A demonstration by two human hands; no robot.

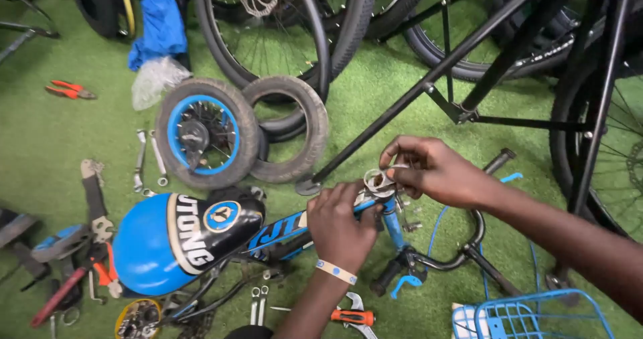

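A green artificial-turf floor (375,105) carried everything, laid out as a ground-level work area. Full-size bicycle wheels (268,24) stood along the twelve o'clock edge, and a black work stand (462,111) straddled the one-to-two o'clock area, its legs spread for footing.

The small blue children's bicycle (221,235) lay on its side from eight o'clock toward the centre, which brought the head of its frame up within reach. Its blue-and-black front cover (177,238) faced the camera. Two small wheels (207,135) leaned on each other at ten o'clock, seemingly parked clear of the frame. A blue wire basket (529,315) sat at five o'clock.

The black handlebar (462,252) lay at four o'clock, just beside the frame's front end, with blue cable trailing around it.

The left hand (341,228) was clamped around the blue frame tube near its front end, apparently to steady it. The right hand (429,172), just above at one o'clock of the left, had its fingers pinched together on a small silver ring-shaped part (378,182) at the top of the steering tube; whether it was seated or lifted free could not be told.

Smaller tools lay scattered within arm's reach: an orange-handled adjustable wrench (351,315) at six o'clock, spanners (151,161) at nine, red-handled pliers (70,90) at ten.
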